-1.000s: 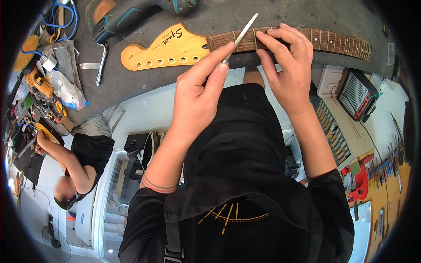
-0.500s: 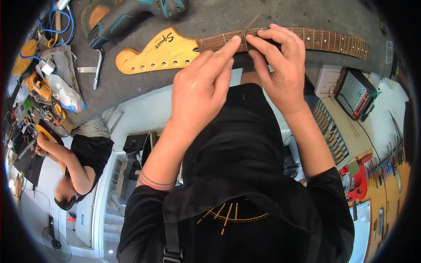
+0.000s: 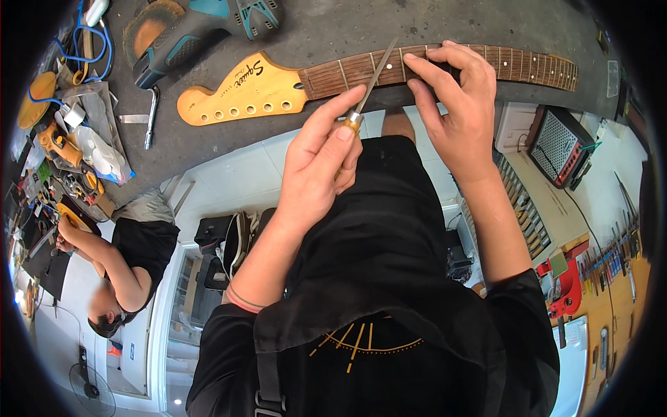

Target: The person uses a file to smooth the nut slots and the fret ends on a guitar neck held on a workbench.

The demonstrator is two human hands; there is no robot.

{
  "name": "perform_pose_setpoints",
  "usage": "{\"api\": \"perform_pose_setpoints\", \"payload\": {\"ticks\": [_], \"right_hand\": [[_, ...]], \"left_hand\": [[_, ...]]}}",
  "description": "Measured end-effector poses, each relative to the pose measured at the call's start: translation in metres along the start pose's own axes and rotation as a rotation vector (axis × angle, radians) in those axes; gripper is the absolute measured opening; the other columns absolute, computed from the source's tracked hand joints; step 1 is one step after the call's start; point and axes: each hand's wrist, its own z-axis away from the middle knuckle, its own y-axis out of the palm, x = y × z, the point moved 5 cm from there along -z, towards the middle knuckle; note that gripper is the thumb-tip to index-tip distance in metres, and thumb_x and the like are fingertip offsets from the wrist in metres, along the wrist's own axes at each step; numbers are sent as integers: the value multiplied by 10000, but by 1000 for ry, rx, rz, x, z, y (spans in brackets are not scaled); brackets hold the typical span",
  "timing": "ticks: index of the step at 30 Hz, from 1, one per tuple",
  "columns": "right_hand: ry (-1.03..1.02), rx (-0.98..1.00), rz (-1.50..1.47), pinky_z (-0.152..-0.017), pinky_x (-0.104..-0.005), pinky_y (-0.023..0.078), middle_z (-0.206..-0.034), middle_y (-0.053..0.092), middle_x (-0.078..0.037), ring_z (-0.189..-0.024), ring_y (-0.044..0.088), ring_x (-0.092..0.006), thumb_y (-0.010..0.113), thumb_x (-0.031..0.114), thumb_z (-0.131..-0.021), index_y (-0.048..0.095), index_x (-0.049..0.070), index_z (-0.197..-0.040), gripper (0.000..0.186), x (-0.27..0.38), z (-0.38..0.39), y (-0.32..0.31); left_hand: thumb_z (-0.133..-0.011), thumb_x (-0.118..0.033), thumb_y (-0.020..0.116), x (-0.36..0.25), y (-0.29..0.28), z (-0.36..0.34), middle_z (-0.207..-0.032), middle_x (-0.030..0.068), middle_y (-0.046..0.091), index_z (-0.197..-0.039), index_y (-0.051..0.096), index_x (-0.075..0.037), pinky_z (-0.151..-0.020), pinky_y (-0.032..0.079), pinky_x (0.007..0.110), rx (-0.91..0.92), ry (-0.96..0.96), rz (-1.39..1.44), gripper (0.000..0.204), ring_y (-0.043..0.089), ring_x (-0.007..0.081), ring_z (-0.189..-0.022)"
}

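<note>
A guitar neck (image 3: 326,77) lies along the near edge of the grey workbench, its light-wood headstock (image 3: 233,101) to the left and its dark fretboard facing up. My left hand (image 3: 316,163) is closed around the wooden handle of a slim metal file (image 3: 376,75). That hand's forefinger stretches along the tool, and the blade slants across the fretboard, pointing away and to the right. Further right, my right hand (image 3: 462,115) grips the neck, with curled fingers over the fretboard and the thumb at its near edge. Part of the fretboard is hidden under these fingers.
Behind the headstock sits a teal-and-black power tool (image 3: 177,55), with a metal wrench (image 3: 151,121) nearer me. Cluttered tools and a clear tray (image 3: 114,115) fill the left. Another person (image 3: 125,264) works at the lower left. An amplifier (image 3: 561,147) stands at right.
My left hand has drawn back toward me, bringing the file's handle into sight. My right hand has shifted slightly right along the neck. The view has moved a little.
</note>
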Motion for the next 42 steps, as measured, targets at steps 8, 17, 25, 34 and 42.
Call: {"api": "perform_pose_setpoints", "payload": {"ticks": [8, 17, 25, 34, 42], "right_hand": [[-7, -25, -38, -1122, -477, 508, -1256, 716, -30, -1302, 689, -323, 908, 60, -868, 849, 200, -1282, 440, -1, 1, 3], [9, 75, 54, -1114, -480, 476, -1267, 707, -28, -1266, 657, -324, 867, 108, -922, 833, 224, -1335, 430, 8, -9, -5], [10, 6, 4, -1086, -469, 493, -1244, 715, -17, -1253, 670, -297, 908, 105, -886, 837, 193, -1277, 407, -20, 3, -14], [-19, -30, -42, -1083, -483, 499, -1228, 718, -23, -1277, 685, -310, 900, 91, -894, 833, 170, -1269, 389, -26, 5, -13], [-7, 115, 28, -1088, -479, 497, -1250, 702, -22, -1282, 631, -308, 860, 107, -914, 828, 220, -1331, 432, -23, -6, -21]], "left_hand": [[-1173, -77, 599, -3, 3, -19, -842, 41, 618, -1660, 595, -49, -592, 484, 302, -74, 359, -558, 488, 587, 124, -661], [-1167, -78, 628, -29, 14, -29, -895, 22, 651, -1637, 625, -53, -624, 491, 285, -112, 492, -608, 470, 611, 108, -709], [-1224, -192, 515, 5, 30, -14, -745, -30, 459, -1712, 493, -28, -500, 299, 234, -37, -2, -31, 516, 347, 42, -559], [-1124, -46, 661, -17, 51, -38, -910, 95, 704, -1609, 659, -80, -674, 560, 336, -123, 586, -1072, 486, 722, 226, -746], [-1167, -72, 616, -19, 47, -42, -917, 2, 697, -1597, 660, -46, -628, 524, 296, -146, 459, -675, 433, 668, 102, -763]]}}
